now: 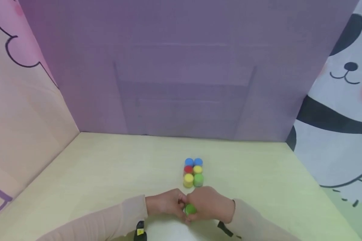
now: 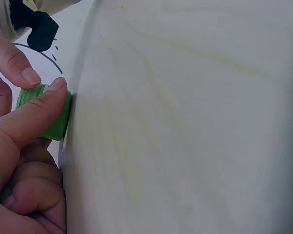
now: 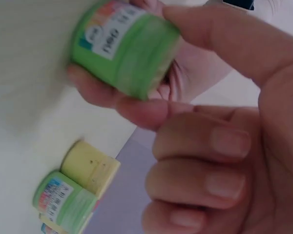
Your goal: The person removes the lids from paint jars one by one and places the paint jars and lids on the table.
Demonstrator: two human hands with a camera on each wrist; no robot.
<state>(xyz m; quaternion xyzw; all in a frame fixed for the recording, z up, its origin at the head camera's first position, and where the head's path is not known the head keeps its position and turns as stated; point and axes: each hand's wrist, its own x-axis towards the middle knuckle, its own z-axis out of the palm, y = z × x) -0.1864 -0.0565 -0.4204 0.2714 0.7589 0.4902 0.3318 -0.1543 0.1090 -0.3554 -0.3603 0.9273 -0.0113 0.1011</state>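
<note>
A small green paint jar (image 1: 190, 209) with a printed label stands between my two hands near the front of the table. My left hand (image 1: 168, 202) pinches its body between thumb and fingers; in the left wrist view the thumb lies across the green jar (image 2: 61, 117). From the other side my right hand (image 1: 212, 203) holds the ribbed lid end with thumb and forefinger, the other fingers curled in the right wrist view. The lid (image 3: 145, 56) sits on the jar there. Part of the jar is covered by fingers.
Just beyond the hands, capped jars stand in two columns: two blue at the back, a red jar (image 1: 188, 170) beside a yellow one, then a yellow jar (image 1: 188, 180) beside a green jar (image 1: 198, 180). A purple panel (image 1: 181, 67) rises behind the pale table (image 1: 114, 160).
</note>
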